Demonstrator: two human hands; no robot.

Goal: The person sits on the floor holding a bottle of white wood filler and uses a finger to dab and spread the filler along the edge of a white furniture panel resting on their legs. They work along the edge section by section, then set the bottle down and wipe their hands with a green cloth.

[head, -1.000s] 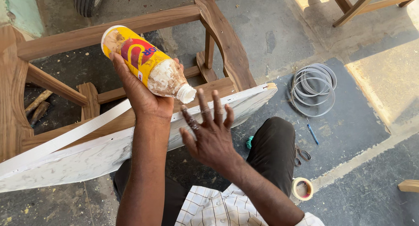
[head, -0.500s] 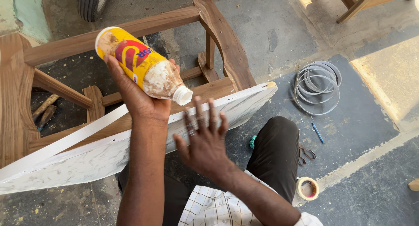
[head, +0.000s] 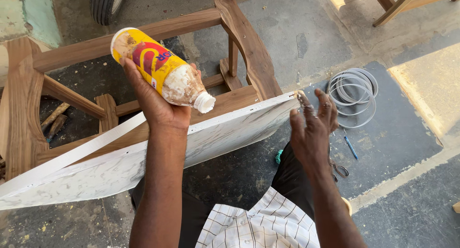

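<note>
While we are holding the glue bottle (head: 160, 72) tipped in our left hand (head: 160, 107), our right hand (head: 314, 130), fingers spread, is touching the white board's (head: 158, 154) corner; its edge is looking only partly glued.

The white panel (head: 143, 162) runs off the left edge; the tyre (head: 108, 4) is cropped at the top.
</note>
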